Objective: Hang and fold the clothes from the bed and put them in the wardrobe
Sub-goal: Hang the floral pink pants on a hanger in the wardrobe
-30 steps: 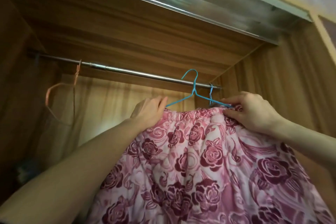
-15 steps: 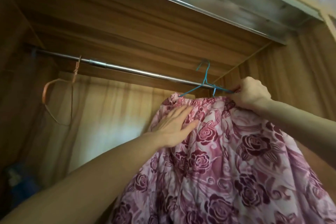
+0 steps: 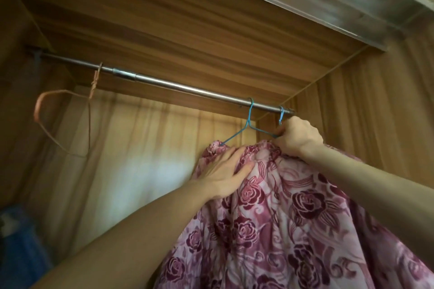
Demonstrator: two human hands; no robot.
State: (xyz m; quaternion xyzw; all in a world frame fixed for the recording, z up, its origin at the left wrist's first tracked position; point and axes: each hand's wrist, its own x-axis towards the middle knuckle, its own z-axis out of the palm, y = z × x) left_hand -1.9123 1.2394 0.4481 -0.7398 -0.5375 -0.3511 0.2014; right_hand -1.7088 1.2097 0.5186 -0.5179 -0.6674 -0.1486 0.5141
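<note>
Pink rose-print garment (image 3: 293, 218) hangs on a blue wire hanger (image 3: 249, 128), hook over the metal rail (image 3: 187, 88) inside the wardrobe (image 3: 375, 112), just above & left of the right hand.

Right hand (image 3: 298, 137): fingers curled round the hanger's right end w/ the top edge of the garment bunched under it, gripping both. It sits right below the rail's right end, near the wardrobe's side wall.

Left hand (image 3: 225, 173): fingers straight & close together, lying flat on the garment just under its gathered top edge, below & left of the right hand. Not gripping, just pressing on the cloth.

A 2nd blue hook (image 3: 281, 115) hangs off the rail just above the right hand; can't tell what it belongs to.

Far left of both hands, an empty orange wire hanger (image 3: 63, 122) hangs from the rail, well apart from the garment. Below the left forearm, at the lower left, sth blue (image 3: 16, 241), blurred, can't tell what.
</note>
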